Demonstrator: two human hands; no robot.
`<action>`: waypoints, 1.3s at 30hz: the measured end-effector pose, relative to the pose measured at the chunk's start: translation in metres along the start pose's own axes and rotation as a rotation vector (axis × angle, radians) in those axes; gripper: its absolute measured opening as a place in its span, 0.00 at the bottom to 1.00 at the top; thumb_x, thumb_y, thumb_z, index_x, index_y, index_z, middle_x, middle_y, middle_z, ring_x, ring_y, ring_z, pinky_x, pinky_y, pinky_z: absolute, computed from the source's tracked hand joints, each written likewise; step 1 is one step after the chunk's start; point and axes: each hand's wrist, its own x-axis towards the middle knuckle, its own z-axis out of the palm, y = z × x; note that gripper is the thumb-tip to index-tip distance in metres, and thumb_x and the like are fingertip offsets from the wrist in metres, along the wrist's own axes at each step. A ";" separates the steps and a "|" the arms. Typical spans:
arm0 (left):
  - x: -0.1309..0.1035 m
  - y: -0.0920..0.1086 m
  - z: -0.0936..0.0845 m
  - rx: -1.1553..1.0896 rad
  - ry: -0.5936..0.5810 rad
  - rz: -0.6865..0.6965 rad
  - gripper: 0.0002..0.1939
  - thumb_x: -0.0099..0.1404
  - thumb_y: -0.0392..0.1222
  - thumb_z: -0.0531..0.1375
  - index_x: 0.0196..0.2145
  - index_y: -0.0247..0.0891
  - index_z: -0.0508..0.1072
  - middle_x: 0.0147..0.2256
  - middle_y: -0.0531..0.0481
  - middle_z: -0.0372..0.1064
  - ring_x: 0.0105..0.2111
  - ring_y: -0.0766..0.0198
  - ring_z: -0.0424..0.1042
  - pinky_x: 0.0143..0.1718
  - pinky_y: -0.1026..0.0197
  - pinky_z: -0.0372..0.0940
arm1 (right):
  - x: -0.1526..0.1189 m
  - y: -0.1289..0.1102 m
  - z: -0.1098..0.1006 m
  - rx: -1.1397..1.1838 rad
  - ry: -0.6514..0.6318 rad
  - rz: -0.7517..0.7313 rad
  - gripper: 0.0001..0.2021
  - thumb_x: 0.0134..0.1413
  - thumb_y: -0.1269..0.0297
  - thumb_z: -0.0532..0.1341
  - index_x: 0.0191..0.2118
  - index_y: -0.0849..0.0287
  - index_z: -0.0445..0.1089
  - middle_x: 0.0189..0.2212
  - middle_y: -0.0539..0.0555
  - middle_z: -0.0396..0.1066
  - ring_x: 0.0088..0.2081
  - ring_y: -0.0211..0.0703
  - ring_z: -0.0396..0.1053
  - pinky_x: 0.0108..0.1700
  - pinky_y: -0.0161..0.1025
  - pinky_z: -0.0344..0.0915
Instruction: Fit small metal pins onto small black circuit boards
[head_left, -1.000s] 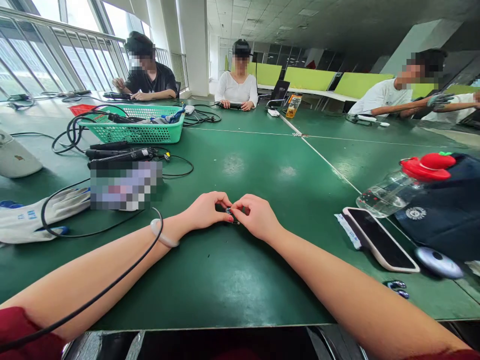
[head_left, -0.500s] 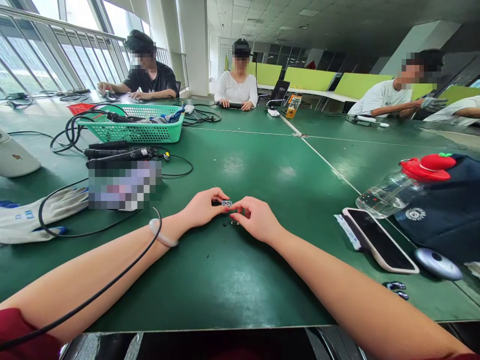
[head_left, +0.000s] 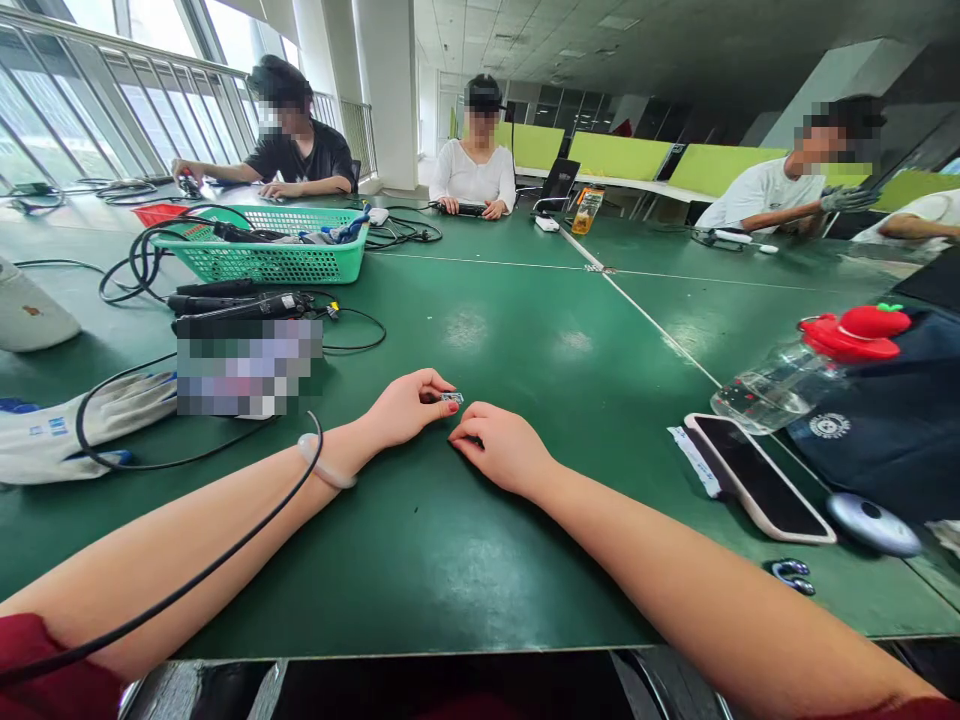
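Note:
My left hand (head_left: 411, 408) pinches a small silvery-grey block (head_left: 452, 398) between thumb and fingertips, just above the green table (head_left: 465, 570). What kind of part the block is cannot be made out. Close on its right, my right hand (head_left: 504, 448) has its fingertips pressed together low at the tabletop. Anything between those fingertips is hidden. The two hands are slightly apart, and the block touches only the left one.
To the left are a green basket (head_left: 262, 262), black handheld devices (head_left: 240, 312), a cable and white gloves (head_left: 90, 430). On the right lie a phone (head_left: 757, 475), a red-capped bottle (head_left: 780, 385), a mouse (head_left: 874, 525) and a dark bag (head_left: 892, 420). Several people sit around the table.
My right hand has moved away from the block and down to the table, where tiny pieces lay in view; they are now hidden. My left hand keeps the block, slightly turned.

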 end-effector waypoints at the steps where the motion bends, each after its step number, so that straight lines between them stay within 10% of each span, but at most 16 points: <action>1: 0.000 -0.001 0.000 0.006 0.002 0.002 0.16 0.52 0.47 0.65 0.37 0.36 0.71 0.34 0.48 0.74 0.36 0.60 0.73 0.41 0.56 0.66 | 0.000 0.001 -0.001 -0.008 0.040 0.011 0.07 0.57 0.67 0.59 0.35 0.56 0.76 0.36 0.52 0.74 0.36 0.38 0.70 0.40 0.35 0.64; 15: -0.007 0.011 0.001 0.011 -0.021 0.071 0.14 0.48 0.45 0.68 0.30 0.36 0.70 0.34 0.49 0.74 0.36 0.60 0.72 0.43 0.55 0.65 | 0.003 0.005 -0.005 0.062 0.278 0.078 0.07 0.56 0.70 0.59 0.37 0.56 0.75 0.34 0.51 0.77 0.35 0.39 0.73 0.41 0.35 0.66; 23: -0.005 0.014 -0.001 -0.366 -0.088 -0.029 0.18 0.45 0.45 0.70 0.31 0.35 0.69 0.31 0.49 0.74 0.33 0.64 0.72 0.41 0.57 0.65 | -0.001 0.005 -0.010 0.107 0.374 0.014 0.08 0.57 0.66 0.60 0.41 0.55 0.75 0.36 0.51 0.77 0.37 0.38 0.72 0.44 0.35 0.65; 32: -0.004 0.012 0.000 -0.369 -0.022 -0.104 0.19 0.45 0.44 0.71 0.32 0.35 0.71 0.34 0.47 0.76 0.36 0.63 0.73 0.45 0.56 0.65 | -0.004 0.007 -0.020 0.071 -0.135 0.221 0.08 0.48 0.60 0.67 0.33 0.57 0.72 0.33 0.50 0.68 0.33 0.37 0.65 0.35 0.35 0.60; 39: -0.004 0.011 0.000 -0.358 -0.063 -0.069 0.19 0.46 0.46 0.71 0.31 0.35 0.70 0.33 0.47 0.76 0.36 0.62 0.73 0.45 0.55 0.65 | 0.002 0.009 -0.016 0.045 -0.157 0.246 0.07 0.56 0.65 0.60 0.29 0.58 0.73 0.30 0.51 0.69 0.32 0.36 0.64 0.35 0.35 0.57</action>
